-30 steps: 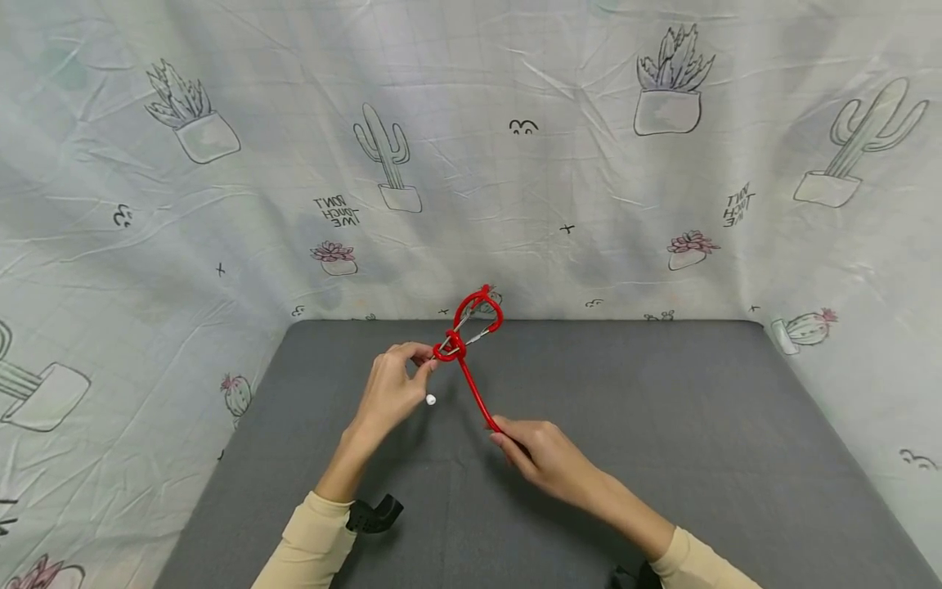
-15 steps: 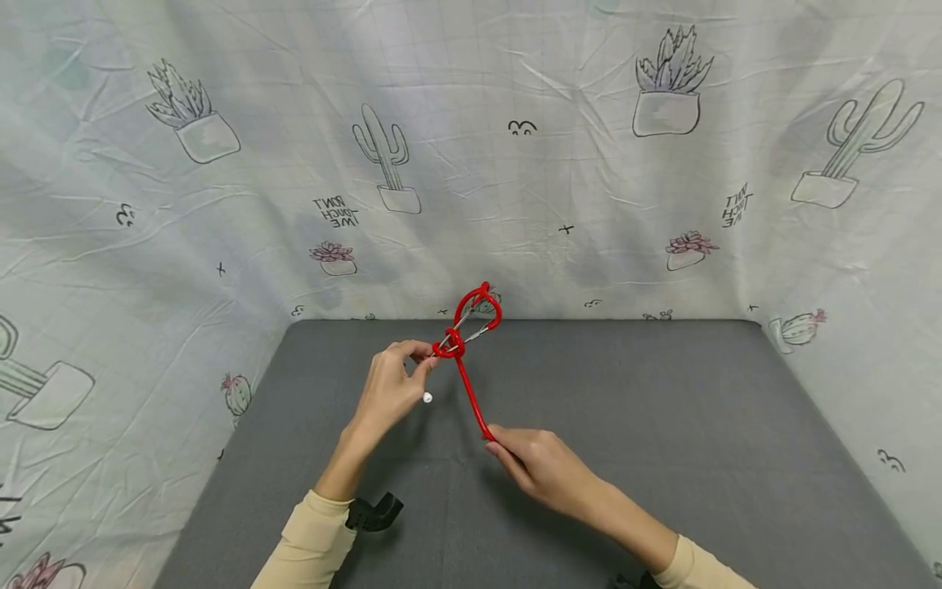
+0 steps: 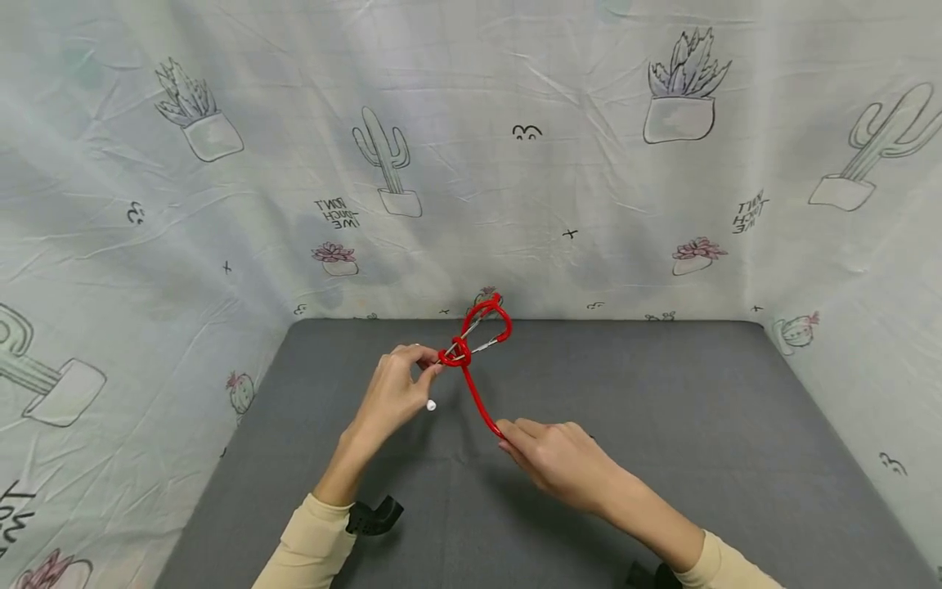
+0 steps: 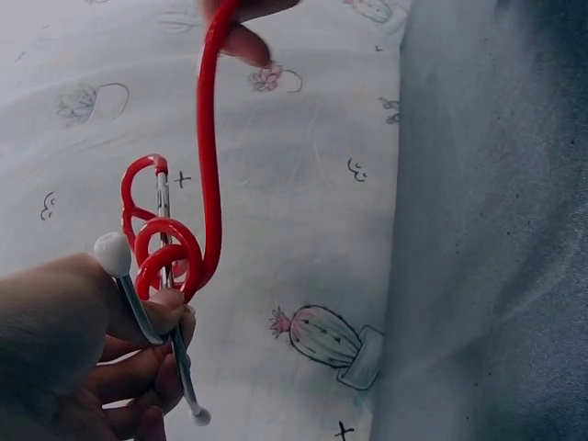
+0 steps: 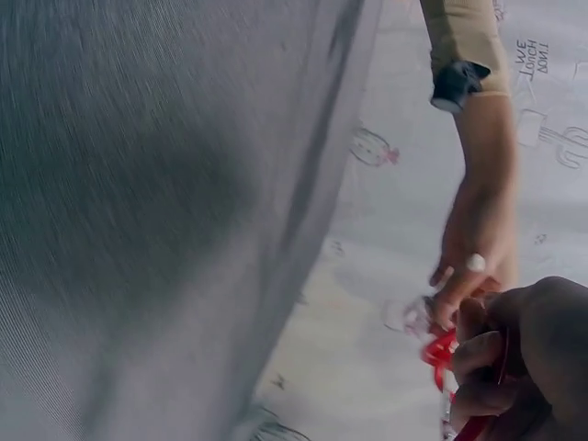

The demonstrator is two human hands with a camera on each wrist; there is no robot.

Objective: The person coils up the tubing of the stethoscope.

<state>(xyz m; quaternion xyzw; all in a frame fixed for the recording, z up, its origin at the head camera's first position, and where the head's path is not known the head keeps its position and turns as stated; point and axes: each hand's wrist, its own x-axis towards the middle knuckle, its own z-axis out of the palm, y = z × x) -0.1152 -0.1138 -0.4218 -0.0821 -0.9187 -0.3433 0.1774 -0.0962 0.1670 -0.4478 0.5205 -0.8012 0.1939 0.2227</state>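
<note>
My left hand (image 3: pixel 393 393) pinches a thin metal wire piece (image 4: pixel 163 195) between thumb and fingers. A white ball tip (image 4: pixel 112 254) sticks up by the thumb, and a second white tip (image 4: pixel 200 417) hangs below. Round the metal is a glossy red cord, wound in a loose knot (image 3: pixel 461 352) just beyond the fingertips. Past it, a red-coated loop (image 3: pixel 509 321) with bare metal shanks points away from me. The cord's long free length (image 4: pixel 210 147) runs to my right hand (image 3: pixel 565 460), which pinches its end. Both hands are raised above the table.
A grey cloth-covered table (image 3: pixel 648 409) lies under the hands. White fabric (image 3: pixel 471 164) printed with cacti and succulents hangs at the back and sides. A black strap-like wrist mount (image 3: pixel 374 516) sits by the left sleeve.
My right hand has shifted a little to the right and turned slightly, and the cord's free length now bows. The knot and loop sit slightly lower and farther right; the left hand keeps its pinch.
</note>
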